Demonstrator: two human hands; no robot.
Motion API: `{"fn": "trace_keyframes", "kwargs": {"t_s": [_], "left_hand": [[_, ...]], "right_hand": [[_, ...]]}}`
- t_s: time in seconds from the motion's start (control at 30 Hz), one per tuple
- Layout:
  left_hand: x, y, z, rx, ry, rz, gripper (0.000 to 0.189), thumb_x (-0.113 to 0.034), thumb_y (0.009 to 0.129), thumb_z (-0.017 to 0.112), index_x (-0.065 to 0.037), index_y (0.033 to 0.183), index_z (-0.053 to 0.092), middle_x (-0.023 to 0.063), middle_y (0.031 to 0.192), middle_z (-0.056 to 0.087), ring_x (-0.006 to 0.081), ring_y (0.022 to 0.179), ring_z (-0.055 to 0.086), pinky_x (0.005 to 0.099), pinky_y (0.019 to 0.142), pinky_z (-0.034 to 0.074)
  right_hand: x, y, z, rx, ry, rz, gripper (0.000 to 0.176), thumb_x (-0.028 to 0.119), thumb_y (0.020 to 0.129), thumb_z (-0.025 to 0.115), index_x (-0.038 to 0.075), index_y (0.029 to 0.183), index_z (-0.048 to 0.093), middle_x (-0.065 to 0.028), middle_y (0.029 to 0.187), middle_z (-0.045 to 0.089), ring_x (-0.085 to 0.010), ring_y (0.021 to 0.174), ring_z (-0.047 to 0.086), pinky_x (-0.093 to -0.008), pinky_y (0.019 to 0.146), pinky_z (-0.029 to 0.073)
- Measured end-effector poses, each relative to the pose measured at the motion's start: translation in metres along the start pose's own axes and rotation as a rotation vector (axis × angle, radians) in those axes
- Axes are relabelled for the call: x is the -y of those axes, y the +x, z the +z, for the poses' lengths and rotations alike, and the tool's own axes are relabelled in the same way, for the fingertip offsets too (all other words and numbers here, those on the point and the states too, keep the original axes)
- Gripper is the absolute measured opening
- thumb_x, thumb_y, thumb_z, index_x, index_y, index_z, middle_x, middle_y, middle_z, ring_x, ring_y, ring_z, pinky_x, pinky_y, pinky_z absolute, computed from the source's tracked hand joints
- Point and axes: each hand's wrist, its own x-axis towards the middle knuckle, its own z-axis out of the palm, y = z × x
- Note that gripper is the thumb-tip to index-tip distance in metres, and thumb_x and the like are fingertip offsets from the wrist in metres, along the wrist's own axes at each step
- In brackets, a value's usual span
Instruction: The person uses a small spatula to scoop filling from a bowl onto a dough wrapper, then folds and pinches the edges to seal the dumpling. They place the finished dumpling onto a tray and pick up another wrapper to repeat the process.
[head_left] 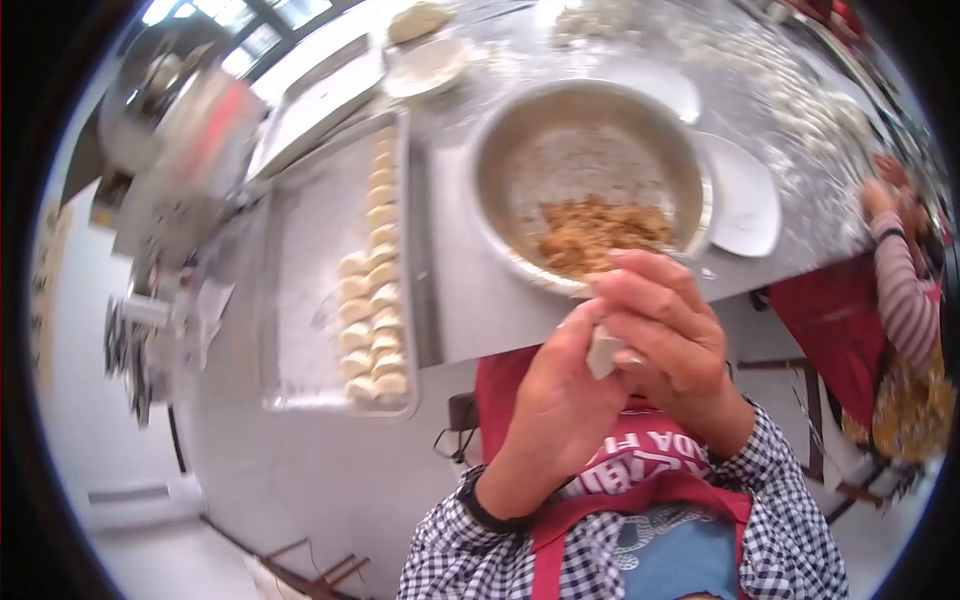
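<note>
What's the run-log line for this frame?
left hand: at dough piece | right hand: same piece | bowl: brown filling inside | tray: dumplings along right side

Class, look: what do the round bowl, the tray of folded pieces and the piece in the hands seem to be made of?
Bowl: probably stainless steel, smooth, with a bright silvery rim.
Tray: likely metal too, dull grey with a glinting rim.
Held piece: apparently dough, matt and off-white, but mostly hidden.

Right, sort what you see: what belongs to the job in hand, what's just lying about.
Belongs:
- dough in the fingers
- filling
- bowl
- dumplings
- tray under them

Seemingly lying about:
- plate right of the bowl
- back tray
</note>
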Motion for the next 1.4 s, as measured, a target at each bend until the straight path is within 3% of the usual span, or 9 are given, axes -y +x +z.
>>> {"fn": "trace_keyframes", "kwargs": {"t_s": [0.2,0.37,0.5,0.57,0.73,1.03,1.2,1.3,1.4], "left_hand": [[-0.038,-0.037,-0.005,-0.182,0.28,0.131,0.037,-0.005,0.086,0.05,0.001,0.121,0.04,0.0143,0.116,0.049,0.0245,0.106,0.054,0.0354,0.092,0.047],[-0.09,-0.083,-0.028,-0.388,0.654,0.37,0.031,-0.007,0.086,0.051,0.003,0.114,0.045,0.0162,0.11,0.053,0.0256,0.098,0.059,0.0381,0.085,0.052],[-0.155,-0.106,-0.036,-0.557,1.008,0.602,0.025,-0.008,0.083,0.05,0.003,0.106,0.052,0.0133,0.098,0.059,0.0198,0.09,0.06,0.0301,0.075,0.053],[-0.212,-0.101,-0.054,-0.631,1.416,0.621,0.025,-0.005,0.082,0.048,0.003,0.105,0.054,0.0129,0.1,0.058,0.0168,0.087,0.059,0.0286,0.072,0.053],[-0.275,-0.033,-0.098,-0.734,1.568,0.52,0.024,-0.005,0.077,0.049,0.002,0.097,0.06,0.009,0.093,0.06,0.0155,0.081,0.06,0.0261,0.066,0.052],[-0.308,0.08,-0.178,-0.657,1.95,0.361,0.024,-0.011,0.071,0.055,-0.003,0.091,0.065,0.0098,0.079,0.066,0.0152,0.075,0.062,0.0288,0.07,0.049],[-0.3,0.083,-0.191,-0.525,1.846,0.24,0.022,-0.007,0.075,0.053,0.001,0.092,0.063,0.0056,0.08,0.064,0.0125,0.077,0.06,0.0257,0.069,0.048],[-0.294,0.082,-0.184,-0.607,2.031,0.29,0.022,-0.004,0.074,0.051,-0.002,0.091,0.065,0.0071,0.083,0.066,0.0148,0.078,0.061,0.027,0.073,0.048],[-0.292,0.081,-0.184,-0.49,2.124,0.406,0.023,-0.003,0.073,0.05,-0.007,0.09,0.066,0.0093,0.087,0.066,0.0227,0.081,0.063,0.0317,0.074,0.048]], "right_hand": [[0.018,-0.003,0.01,0.08,0.233,0.023,0.033,0.009,0.069,0.067,-0.004,0.098,0.058,-0.0202,0.107,0.057,-0.0341,0.093,0.057,-0.0392,0.078,0.047],[0.024,-0.005,0.022,0.205,0.408,-0.036,0.029,0.0,0.064,0.068,-0.002,0.092,0.06,-0.0178,0.094,0.062,-0.0252,0.074,0.062,-0.0307,0.061,0.05],[0.023,-0.01,0.033,0.243,0.453,-0.031,0.025,-0.001,0.062,0.068,0.0,0.086,0.06,-0.0146,0.088,0.063,-0.0222,0.069,0.063,-0.0293,0.058,0.05],[0.02,-0.01,0.036,0.256,0.45,-0.027,0.022,0.0,0.063,0.067,0.0,0.084,0.06,-0.0137,0.087,0.063,-0.0223,0.069,0.063,-0.0295,0.058,0.051],[0.017,-0.016,0.042,0.333,0.436,-0.042,0.017,0.002,0.067,0.064,0.001,0.083,0.06,-0.0113,0.085,0.063,-0.0215,0.065,0.061,-0.0295,0.053,0.048],[0.006,-0.026,0.043,0.488,0.389,0.071,0.017,0.005,0.066,0.062,0.003,0.082,0.059,-0.0099,0.086,0.063,-0.0223,0.066,0.061,-0.0313,0.055,0.049],[0.0,-0.023,0.044,0.501,0.39,0.092,0.016,0.005,0.066,0.062,0.003,0.081,0.058,-0.0101,0.086,0.063,-0.023,0.066,0.061,-0.0317,0.055,0.049],[-0.001,-0.023,0.044,0.504,0.392,0.096,0.015,0.005,0.067,0.062,0.002,0.081,0.058,-0.0103,0.086,0.063,-0.0233,0.067,0.061,-0.0318,0.055,0.049],[0.0,-0.022,0.043,0.5,0.392,0.107,0.015,0.004,0.067,0.062,0.002,0.081,0.058,-0.0104,0.086,0.063,-0.0234,0.067,0.061,-0.0315,0.056,0.049]]}}
